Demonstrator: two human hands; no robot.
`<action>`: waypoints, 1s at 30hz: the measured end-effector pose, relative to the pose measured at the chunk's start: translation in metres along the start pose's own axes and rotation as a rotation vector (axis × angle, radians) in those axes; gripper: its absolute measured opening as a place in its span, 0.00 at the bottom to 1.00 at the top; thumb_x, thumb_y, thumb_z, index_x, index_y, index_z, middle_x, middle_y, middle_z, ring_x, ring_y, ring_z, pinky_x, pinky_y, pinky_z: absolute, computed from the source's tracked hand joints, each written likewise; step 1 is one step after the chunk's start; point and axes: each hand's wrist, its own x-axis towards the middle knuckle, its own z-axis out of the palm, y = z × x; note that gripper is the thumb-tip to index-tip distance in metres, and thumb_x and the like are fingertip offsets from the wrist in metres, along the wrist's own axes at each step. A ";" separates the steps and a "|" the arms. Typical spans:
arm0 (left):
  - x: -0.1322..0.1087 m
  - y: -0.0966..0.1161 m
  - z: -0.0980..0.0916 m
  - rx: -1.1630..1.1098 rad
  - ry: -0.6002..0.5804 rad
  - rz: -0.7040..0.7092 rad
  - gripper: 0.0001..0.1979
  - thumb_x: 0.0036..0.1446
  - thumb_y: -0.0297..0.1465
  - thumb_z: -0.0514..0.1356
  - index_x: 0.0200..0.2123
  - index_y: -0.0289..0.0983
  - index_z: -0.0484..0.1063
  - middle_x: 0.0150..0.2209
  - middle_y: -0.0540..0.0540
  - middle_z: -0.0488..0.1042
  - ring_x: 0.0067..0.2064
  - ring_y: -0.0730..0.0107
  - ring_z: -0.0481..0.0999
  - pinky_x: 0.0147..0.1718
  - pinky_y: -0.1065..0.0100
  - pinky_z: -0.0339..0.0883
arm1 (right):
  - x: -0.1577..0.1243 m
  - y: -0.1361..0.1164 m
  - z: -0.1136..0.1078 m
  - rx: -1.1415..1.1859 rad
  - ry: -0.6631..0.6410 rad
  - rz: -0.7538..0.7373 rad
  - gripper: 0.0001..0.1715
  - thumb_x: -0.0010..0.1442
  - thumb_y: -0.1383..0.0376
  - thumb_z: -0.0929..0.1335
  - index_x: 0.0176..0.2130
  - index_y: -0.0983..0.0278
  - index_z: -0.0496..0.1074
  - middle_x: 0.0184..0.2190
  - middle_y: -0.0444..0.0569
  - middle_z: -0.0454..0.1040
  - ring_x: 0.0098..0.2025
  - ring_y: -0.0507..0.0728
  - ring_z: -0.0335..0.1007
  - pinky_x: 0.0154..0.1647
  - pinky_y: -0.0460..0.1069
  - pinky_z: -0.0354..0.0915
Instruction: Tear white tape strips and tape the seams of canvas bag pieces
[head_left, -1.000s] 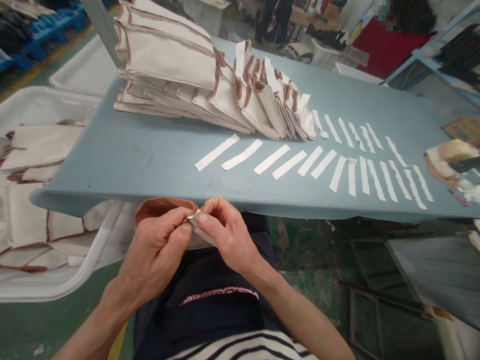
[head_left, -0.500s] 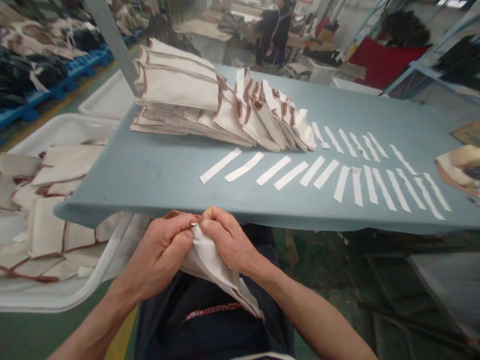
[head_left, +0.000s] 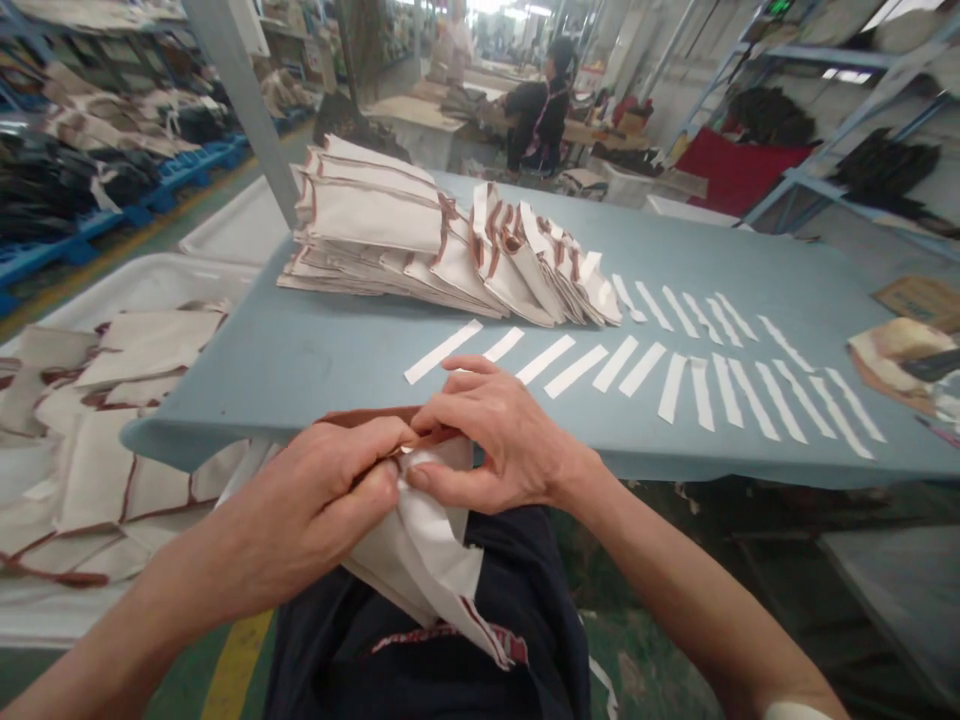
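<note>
Both hands work a cream cloth bag (head_left: 424, 545) with brown trim, held over my lap just below the table's near edge. My left hand (head_left: 315, 510) is closed, pinching the bag's upper edge. My right hand (head_left: 499, 435) pinches the same edge with thumb and forefinger, its other fingers curved over it. The bag hangs down onto my dark clothing. A row of several white strips (head_left: 675, 375) lies on the blue-grey table (head_left: 300, 350) beyond my hands. Further back is a fanned pile of finished bags (head_left: 420, 240).
A white tub (head_left: 97, 590) at my left holds more cream bags. A grey post (head_left: 240, 100) rises behind the pile. Cardboard and scraps (head_left: 900, 345) lie at the table's right end. A person in dark clothes (head_left: 540, 115) works at a far table. Metal shelving stands at the right.
My hands and the bag have risen towards the table edge. My right hand has spread its fingers over the bag's rim. More of the bag now hangs below. The view tilted upward.
</note>
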 end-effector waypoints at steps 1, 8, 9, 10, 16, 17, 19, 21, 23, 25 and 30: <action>-0.001 0.000 0.001 -0.002 0.018 -0.004 0.12 0.69 0.33 0.50 0.37 0.41 0.73 0.34 0.51 0.81 0.34 0.66 0.78 0.32 0.69 0.68 | 0.001 -0.001 -0.002 -0.021 -0.038 0.040 0.12 0.64 0.54 0.70 0.34 0.59 0.72 0.24 0.42 0.71 0.30 0.56 0.67 0.52 0.57 0.66; -0.009 -0.003 0.010 0.072 0.128 -0.049 0.04 0.69 0.30 0.53 0.40 0.42 0.67 0.24 0.57 0.74 0.22 0.69 0.71 0.26 0.69 0.64 | 0.005 -0.010 -0.002 0.258 -0.175 0.283 0.11 0.61 0.63 0.68 0.27 0.60 0.64 0.23 0.38 0.62 0.25 0.50 0.54 0.29 0.48 0.49; -0.010 -0.004 0.012 0.081 0.139 -0.039 0.04 0.69 0.30 0.53 0.40 0.42 0.67 0.25 0.56 0.74 0.22 0.69 0.71 0.27 0.69 0.66 | 0.004 -0.010 0.000 0.324 -0.176 0.304 0.12 0.60 0.63 0.68 0.27 0.61 0.64 0.23 0.38 0.61 0.25 0.50 0.53 0.28 0.47 0.49; -0.011 -0.005 0.014 0.090 0.155 -0.019 0.04 0.69 0.29 0.53 0.41 0.42 0.67 0.26 0.56 0.75 0.23 0.70 0.72 0.28 0.70 0.67 | 0.004 -0.010 0.001 0.395 -0.175 0.326 0.13 0.60 0.63 0.68 0.26 0.61 0.63 0.23 0.37 0.59 0.25 0.49 0.53 0.28 0.47 0.49; -0.012 -0.017 0.029 0.204 0.304 0.290 0.14 0.66 0.20 0.53 0.49 0.44 0.68 0.39 0.49 0.82 0.38 0.65 0.84 0.38 0.67 0.75 | -0.002 -0.011 0.006 0.862 -0.177 0.508 0.17 0.57 0.60 0.70 0.23 0.60 0.60 0.22 0.36 0.54 0.25 0.48 0.49 0.26 0.45 0.48; -0.012 -0.020 0.031 0.220 0.323 0.346 0.16 0.65 0.19 0.54 0.50 0.44 0.68 0.38 0.49 0.82 0.37 0.65 0.84 0.37 0.66 0.75 | -0.003 -0.011 0.006 0.936 -0.178 0.534 0.17 0.56 0.59 0.70 0.24 0.60 0.61 0.22 0.36 0.54 0.25 0.48 0.49 0.25 0.45 0.49; -0.012 -0.026 0.034 0.241 0.352 0.423 0.18 0.64 0.17 0.55 0.51 0.44 0.69 0.36 0.49 0.83 0.34 0.65 0.83 0.36 0.65 0.76 | -0.005 -0.012 0.009 1.068 -0.173 0.580 0.16 0.55 0.57 0.71 0.25 0.60 0.63 0.21 0.36 0.57 0.24 0.48 0.50 0.24 0.45 0.49; -0.012 -0.032 0.037 0.251 0.368 0.442 0.20 0.62 0.17 0.56 0.51 0.45 0.69 0.36 0.49 0.83 0.34 0.64 0.83 0.35 0.64 0.76 | -0.007 -0.012 0.014 1.139 -0.144 0.635 0.15 0.54 0.57 0.71 0.25 0.60 0.64 0.21 0.36 0.58 0.23 0.48 0.51 0.23 0.45 0.50; -0.011 -0.036 0.040 0.245 0.358 0.434 0.20 0.61 0.17 0.56 0.50 0.45 0.71 0.37 0.48 0.84 0.35 0.63 0.84 0.36 0.63 0.77 | -0.008 -0.011 0.019 1.139 -0.105 0.690 0.13 0.52 0.58 0.69 0.24 0.60 0.62 0.20 0.36 0.57 0.23 0.48 0.50 0.22 0.44 0.49; -0.010 -0.037 0.042 0.250 0.355 0.430 0.19 0.61 0.17 0.56 0.50 0.44 0.72 0.36 0.48 0.85 0.35 0.62 0.85 0.36 0.64 0.77 | -0.009 -0.011 0.022 1.085 -0.096 0.728 0.12 0.51 0.59 0.67 0.23 0.59 0.61 0.19 0.35 0.56 0.22 0.48 0.48 0.21 0.45 0.47; -0.008 -0.025 0.032 0.191 0.294 0.222 0.13 0.63 0.23 0.58 0.47 0.43 0.74 0.37 0.51 0.84 0.35 0.67 0.84 0.35 0.70 0.74 | -0.013 -0.012 0.013 0.725 -0.048 0.619 0.04 0.49 0.65 0.63 0.25 0.61 0.66 0.21 0.38 0.60 0.24 0.49 0.53 0.24 0.45 0.51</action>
